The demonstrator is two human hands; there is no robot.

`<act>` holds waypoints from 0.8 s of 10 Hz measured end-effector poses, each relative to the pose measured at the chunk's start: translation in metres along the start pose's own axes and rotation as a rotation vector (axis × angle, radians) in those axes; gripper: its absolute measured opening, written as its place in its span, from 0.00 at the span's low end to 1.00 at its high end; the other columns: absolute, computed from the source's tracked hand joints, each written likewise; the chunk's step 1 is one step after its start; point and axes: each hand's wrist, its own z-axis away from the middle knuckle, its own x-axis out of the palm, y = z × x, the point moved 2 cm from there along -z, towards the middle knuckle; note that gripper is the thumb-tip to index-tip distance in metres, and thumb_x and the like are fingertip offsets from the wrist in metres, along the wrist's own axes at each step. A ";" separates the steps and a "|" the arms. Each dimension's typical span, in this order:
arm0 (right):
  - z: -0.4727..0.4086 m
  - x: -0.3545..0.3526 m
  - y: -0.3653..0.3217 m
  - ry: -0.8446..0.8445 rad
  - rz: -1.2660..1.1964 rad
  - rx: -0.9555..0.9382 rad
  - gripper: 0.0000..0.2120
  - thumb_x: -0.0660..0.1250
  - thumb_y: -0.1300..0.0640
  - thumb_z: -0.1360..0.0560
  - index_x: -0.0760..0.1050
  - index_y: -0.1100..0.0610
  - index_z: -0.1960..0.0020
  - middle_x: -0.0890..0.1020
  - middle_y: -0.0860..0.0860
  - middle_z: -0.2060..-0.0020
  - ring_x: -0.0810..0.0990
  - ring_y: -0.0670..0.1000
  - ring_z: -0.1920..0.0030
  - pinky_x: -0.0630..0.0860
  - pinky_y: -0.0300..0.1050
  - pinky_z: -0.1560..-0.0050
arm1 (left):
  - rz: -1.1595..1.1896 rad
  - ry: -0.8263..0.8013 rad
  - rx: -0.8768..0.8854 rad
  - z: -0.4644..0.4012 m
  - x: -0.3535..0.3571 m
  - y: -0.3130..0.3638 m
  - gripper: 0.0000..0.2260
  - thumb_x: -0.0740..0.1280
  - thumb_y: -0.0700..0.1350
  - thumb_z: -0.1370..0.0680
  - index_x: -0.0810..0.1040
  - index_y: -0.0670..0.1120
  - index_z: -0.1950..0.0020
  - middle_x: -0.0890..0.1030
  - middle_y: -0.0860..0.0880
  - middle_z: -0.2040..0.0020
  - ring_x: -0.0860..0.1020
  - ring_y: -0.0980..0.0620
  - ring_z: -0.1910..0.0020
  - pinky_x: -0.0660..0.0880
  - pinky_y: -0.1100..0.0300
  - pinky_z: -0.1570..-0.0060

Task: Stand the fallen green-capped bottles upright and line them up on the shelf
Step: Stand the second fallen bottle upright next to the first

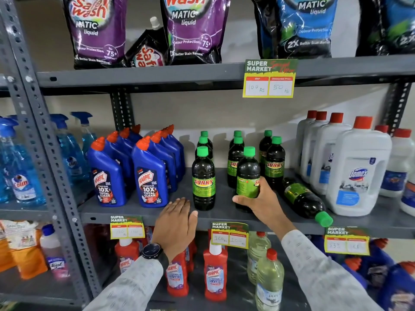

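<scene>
Several dark green-capped Sunny bottles stand on the grey middle shelf (224,217). My right hand (262,202) grips one upright bottle (248,173) near the shelf's front, with its label turned sideways. One fallen bottle (303,199) lies to the right of my right hand, its green cap pointing over the front edge. An upright front bottle (203,182) stands at the left, with two more in a row behind it. My left hand (177,221) rests flat on the shelf edge just left of that bottle, holding nothing. Further upright bottles (274,163) stand behind.
Blue Harpic bottles (149,176) stand in two rows to the left. White Domex jugs (357,173) crowd the right, close to the fallen bottle. Price tags (229,235) hang from the shelf edge. Detergent pouches sit on the shelf above, red bottles below.
</scene>
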 end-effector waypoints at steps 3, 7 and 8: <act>-0.006 -0.005 0.013 -0.111 -0.084 0.037 0.37 0.82 0.59 0.35 0.70 0.47 0.30 0.84 0.45 0.42 0.82 0.47 0.41 0.76 0.55 0.34 | 0.008 -0.013 -0.012 -0.001 0.002 -0.002 0.30 0.47 0.59 0.16 0.76 0.41 0.29 0.78 0.42 0.30 0.75 0.45 0.29 0.67 0.49 0.26; -0.004 -0.004 0.011 -0.124 -0.070 0.021 0.36 0.81 0.59 0.32 0.69 0.46 0.30 0.82 0.43 0.41 0.80 0.45 0.39 0.75 0.47 0.36 | 0.005 -0.029 -0.023 -0.001 0.002 -0.001 0.31 0.45 0.59 0.16 0.75 0.42 0.28 0.77 0.42 0.28 0.74 0.46 0.28 0.66 0.49 0.25; -0.002 -0.001 0.007 -0.097 -0.041 0.000 0.35 0.83 0.56 0.33 0.68 0.43 0.34 0.81 0.42 0.42 0.79 0.42 0.42 0.73 0.39 0.45 | -0.001 -0.035 -0.024 -0.001 0.003 -0.001 0.31 0.45 0.59 0.16 0.75 0.42 0.27 0.76 0.42 0.28 0.73 0.46 0.28 0.65 0.50 0.25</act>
